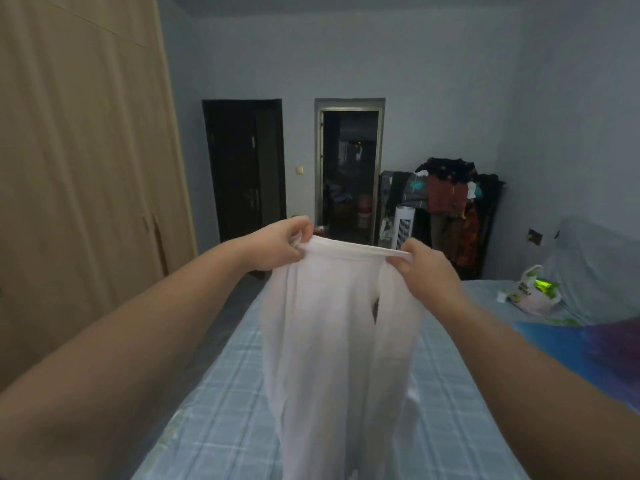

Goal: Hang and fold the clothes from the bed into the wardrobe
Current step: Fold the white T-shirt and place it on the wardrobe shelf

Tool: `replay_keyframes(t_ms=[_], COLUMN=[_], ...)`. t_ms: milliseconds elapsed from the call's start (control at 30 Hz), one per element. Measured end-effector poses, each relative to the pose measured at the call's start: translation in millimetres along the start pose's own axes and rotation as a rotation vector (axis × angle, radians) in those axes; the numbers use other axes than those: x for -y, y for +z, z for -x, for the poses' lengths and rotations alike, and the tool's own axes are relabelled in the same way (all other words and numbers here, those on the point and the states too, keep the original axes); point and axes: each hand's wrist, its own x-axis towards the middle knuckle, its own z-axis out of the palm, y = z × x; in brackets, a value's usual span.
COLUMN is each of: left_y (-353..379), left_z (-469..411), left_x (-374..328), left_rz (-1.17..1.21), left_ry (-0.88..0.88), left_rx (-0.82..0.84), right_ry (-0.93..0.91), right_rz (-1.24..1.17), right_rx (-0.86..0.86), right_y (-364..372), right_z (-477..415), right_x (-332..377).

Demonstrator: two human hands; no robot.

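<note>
Left hand (277, 245), right hand (427, 263) pinch white garment (332, 341) top edge; hangs over bed (221, 393)

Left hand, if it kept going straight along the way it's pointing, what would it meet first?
Nothing close: the left hand, gripping the white garment, points across the room, roughly toward the open doorway; depth is unclear.

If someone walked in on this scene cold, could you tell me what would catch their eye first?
Most likely the white garment, held up in the centre by its top edge, with the left hand and right hand each gripping a corner while it hangs over the blue checked bed. Next, the tall closed wardrobe along the left wall, and the rack piled with dark and red clothes in the far right corner.
</note>
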Motion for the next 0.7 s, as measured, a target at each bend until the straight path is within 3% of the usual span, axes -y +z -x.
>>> replay_keyframes(t_ms=[133,267,367,467,600,700], left_y=[-4.5,0.5,5.4,5.7,6.8,-3.3], left_z=[8.4,16.3,24.6,35.1,54.8,68.3], left_x=[15.3,38.0,48.5,50.7,48.9,46.8], left_rz=[-0.093,-0.295,-0.261,-0.175,0.028,0.103], left_ry=[-0.009,-0.111,-0.185,-0.236,-0.282,-0.261], left_rx=[0.0,-0.011,-0.042,-0.009,0.038,0.037], right_ry=[0.039,0.203,0.22,0.194,0.097,0.106], right_rz=[-0.038,-0.554,-0.72,-0.535,-0.004,0.02], right_rx=[0.253,0.795,0.968,0.958,0.704,0.548], right_y=[-23.2,-52.5,-57.4,-49.3,-40.6,-40.2], right_z=[-4.9,-5.6,-4.7,0.7,8.4,16.8], right_x=[1.5,-7.8,-13.9,-15.9,-24.3,-26.2])
